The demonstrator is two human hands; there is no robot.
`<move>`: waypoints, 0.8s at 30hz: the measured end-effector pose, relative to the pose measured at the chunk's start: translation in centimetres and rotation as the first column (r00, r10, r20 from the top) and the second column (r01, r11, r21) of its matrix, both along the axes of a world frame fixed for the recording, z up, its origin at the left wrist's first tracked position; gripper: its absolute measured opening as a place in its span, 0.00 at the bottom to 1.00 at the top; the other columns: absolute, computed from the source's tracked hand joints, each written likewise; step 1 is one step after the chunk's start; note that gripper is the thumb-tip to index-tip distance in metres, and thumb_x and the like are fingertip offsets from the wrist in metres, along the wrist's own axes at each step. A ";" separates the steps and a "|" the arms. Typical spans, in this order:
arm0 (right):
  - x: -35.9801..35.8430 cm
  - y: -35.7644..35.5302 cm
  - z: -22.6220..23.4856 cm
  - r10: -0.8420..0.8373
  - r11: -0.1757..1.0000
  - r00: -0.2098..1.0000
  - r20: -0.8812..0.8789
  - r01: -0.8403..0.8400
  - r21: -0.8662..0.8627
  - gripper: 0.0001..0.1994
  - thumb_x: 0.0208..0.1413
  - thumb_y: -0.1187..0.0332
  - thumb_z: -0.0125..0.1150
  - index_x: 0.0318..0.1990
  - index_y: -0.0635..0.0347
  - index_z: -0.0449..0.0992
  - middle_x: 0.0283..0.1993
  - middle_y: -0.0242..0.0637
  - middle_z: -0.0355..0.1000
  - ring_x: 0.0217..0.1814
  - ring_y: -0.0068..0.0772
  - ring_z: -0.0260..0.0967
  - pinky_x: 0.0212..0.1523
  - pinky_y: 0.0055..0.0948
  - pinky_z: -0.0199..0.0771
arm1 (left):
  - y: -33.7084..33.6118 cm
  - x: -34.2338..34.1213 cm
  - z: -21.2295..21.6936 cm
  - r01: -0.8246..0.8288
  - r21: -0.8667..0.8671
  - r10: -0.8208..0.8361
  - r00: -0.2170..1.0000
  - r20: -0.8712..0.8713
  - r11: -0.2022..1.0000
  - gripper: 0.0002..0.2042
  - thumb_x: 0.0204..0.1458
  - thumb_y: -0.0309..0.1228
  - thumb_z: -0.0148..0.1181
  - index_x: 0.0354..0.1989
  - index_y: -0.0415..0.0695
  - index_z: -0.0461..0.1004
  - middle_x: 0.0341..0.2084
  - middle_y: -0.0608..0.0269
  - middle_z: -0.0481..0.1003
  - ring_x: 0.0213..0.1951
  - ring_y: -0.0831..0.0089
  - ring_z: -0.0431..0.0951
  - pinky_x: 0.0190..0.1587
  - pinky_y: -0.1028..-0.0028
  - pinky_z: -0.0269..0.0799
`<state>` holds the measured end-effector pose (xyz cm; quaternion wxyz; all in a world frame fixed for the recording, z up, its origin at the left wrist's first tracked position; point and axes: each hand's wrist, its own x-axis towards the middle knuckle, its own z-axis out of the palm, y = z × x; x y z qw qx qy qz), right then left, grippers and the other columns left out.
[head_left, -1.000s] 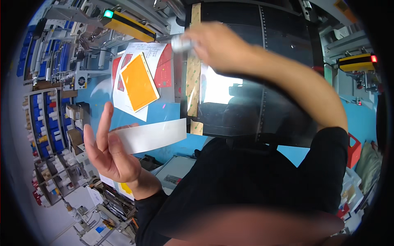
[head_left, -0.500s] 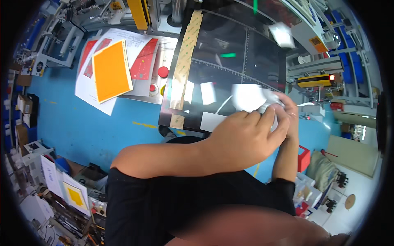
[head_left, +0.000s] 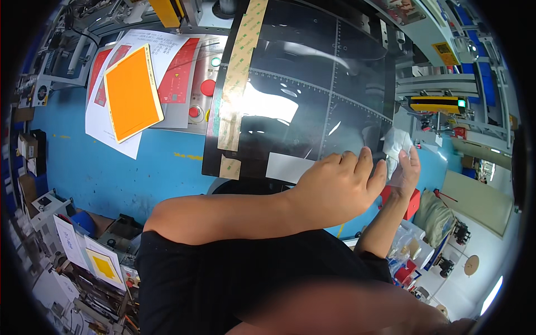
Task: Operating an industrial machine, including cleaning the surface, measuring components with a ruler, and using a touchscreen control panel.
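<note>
My right hand (head_left: 409, 172) pinches a crumpled white wipe (head_left: 396, 144) beside the right edge of a glossy black plate (head_left: 290, 134) marked with crossed ruler scales. My left hand (head_left: 340, 187) hovers at the plate's near edge, back upward. Its fingers are bent and apart, with nothing visible in them. A white label (head_left: 288, 167) lies on the plate just left of that hand. Along the plate's left side runs a beige patterned tape strip (head_left: 241, 72), and a short tape piece (head_left: 230, 166) sits below it.
Left of the plate, an orange panel (head_left: 133, 92) rests on white printed paper (head_left: 125, 146) and red sheets (head_left: 180, 78). Red push buttons (head_left: 207, 87) stand between them and the plate. A yellow bar (head_left: 435, 104) with a green light is at right. A red box (head_left: 412, 204) stands beyond my right wrist.
My right hand has drawn the white wipe rightward, away from my left hand and off the plate. The light on the right yellow bar went from red to green. The view has shifted slightly.
</note>
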<state>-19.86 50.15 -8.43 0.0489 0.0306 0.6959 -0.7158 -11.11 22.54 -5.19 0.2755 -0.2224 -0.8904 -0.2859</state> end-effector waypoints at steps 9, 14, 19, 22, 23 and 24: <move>-1.7 -5.5 1.9 0.245 0.970 0.965 0.093 -0.244 -0.018 0.19 0.57 0.76 0.56 0.56 0.71 0.68 0.50 0.44 0.73 0.50 0.32 0.72 0.52 0.29 0.70 | -0.6 0.7 0.7 -0.033 0.115 0.040 0.997 -0.063 0.993 0.13 0.47 0.31 0.60 0.42 0.42 0.78 0.36 0.51 0.77 0.28 0.70 0.76 0.25 0.80 0.68; -4.7 -10.7 2.4 0.386 0.876 0.921 0.051 -0.384 0.291 0.16 0.57 0.72 0.59 0.53 0.66 0.73 0.45 0.34 0.75 0.47 0.20 0.69 0.49 0.22 0.68 | -1.1 0.7 0.9 -0.042 0.145 0.055 0.995 -0.082 0.989 0.15 0.46 0.31 0.60 0.44 0.43 0.77 0.37 0.52 0.76 0.29 0.71 0.76 0.26 0.80 0.67; -9.2 -16.1 1.9 0.518 0.748 0.854 -0.059 -0.418 0.515 0.16 0.56 0.69 0.60 0.52 0.64 0.74 0.44 0.31 0.75 0.45 0.20 0.68 0.48 0.20 0.66 | -1.2 0.6 1.2 -0.042 0.200 0.068 0.989 -0.128 0.979 0.15 0.46 0.31 0.60 0.43 0.43 0.77 0.37 0.54 0.77 0.28 0.72 0.75 0.25 0.82 0.64; -13.0 -18.0 0.3 0.439 0.856 0.896 0.067 -0.440 0.272 0.18 0.56 0.70 0.60 0.53 0.69 0.71 0.45 0.35 0.75 0.44 0.21 0.70 0.47 0.20 0.68 | -1.4 0.7 1.4 -0.041 0.201 0.067 0.990 -0.127 0.979 0.15 0.46 0.31 0.60 0.43 0.43 0.78 0.37 0.54 0.77 0.27 0.73 0.74 0.25 0.82 0.63; -13.9 -19.2 0.1 0.452 0.875 0.885 0.116 -0.464 0.135 0.17 0.60 0.72 0.56 0.55 0.69 0.69 0.47 0.39 0.74 0.47 0.24 0.71 0.50 0.24 0.70 | -1.5 0.7 1.2 -0.049 0.194 0.073 0.990 -0.120 0.980 0.15 0.45 0.31 0.61 0.43 0.43 0.78 0.36 0.55 0.77 0.27 0.73 0.74 0.24 0.82 0.63; -14.7 -19.9 0.0 0.449 0.885 0.885 0.120 -0.459 0.074 0.17 0.59 0.72 0.56 0.55 0.69 0.69 0.47 0.39 0.73 0.47 0.24 0.71 0.50 0.24 0.70 | -1.5 0.7 1.3 -0.043 0.196 0.069 0.989 -0.130 0.980 0.15 0.45 0.31 0.61 0.43 0.43 0.78 0.36 0.55 0.77 0.27 0.73 0.74 0.24 0.82 0.63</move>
